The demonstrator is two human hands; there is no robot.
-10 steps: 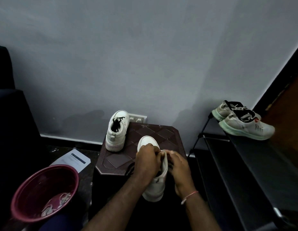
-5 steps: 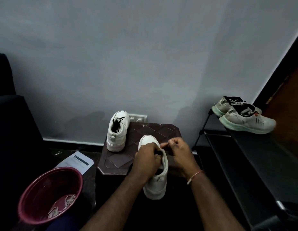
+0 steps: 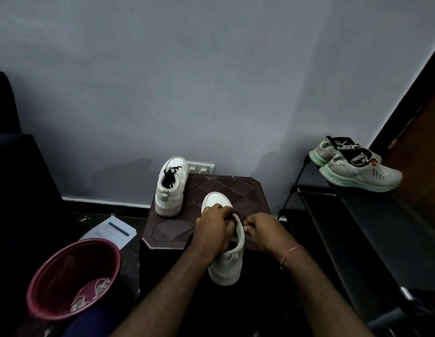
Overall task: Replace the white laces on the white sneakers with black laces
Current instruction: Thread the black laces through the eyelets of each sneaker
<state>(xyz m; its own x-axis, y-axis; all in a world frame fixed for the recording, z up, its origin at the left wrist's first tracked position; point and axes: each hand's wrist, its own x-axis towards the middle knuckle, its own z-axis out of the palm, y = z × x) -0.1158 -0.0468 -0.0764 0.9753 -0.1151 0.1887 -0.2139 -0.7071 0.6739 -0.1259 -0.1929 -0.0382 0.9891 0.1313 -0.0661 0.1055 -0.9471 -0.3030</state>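
- Gripping the near sneaker (image 3: 227, 261), toe on the stool (image 3: 238, 188), the left hand (image 3: 212, 229) curls over its tongue.
- Its collar is pinched by the right hand (image 3: 266, 233).
- Behind, the far sneaker (image 3: 169, 190) wears a black lace (image 3: 172, 170).

Right grip (image 3: 267, 233) lower again, back against the side of the near sneaker (image 3: 230, 261).

Near white sneaker (image 3: 227, 261), black-laced sneaker (image 3: 170, 190) upright beyond.

Home interior, likely an entry or living corner: plain painted wall (image 3: 211, 81) with socket plate (image 3: 200, 167) at skirting, metal shoe rack (image 3: 357, 215) holding worn running shoes (image 3: 357, 166), wooden door (image 3: 425, 154), plastic tub (image 3: 73, 278) on dark floor.
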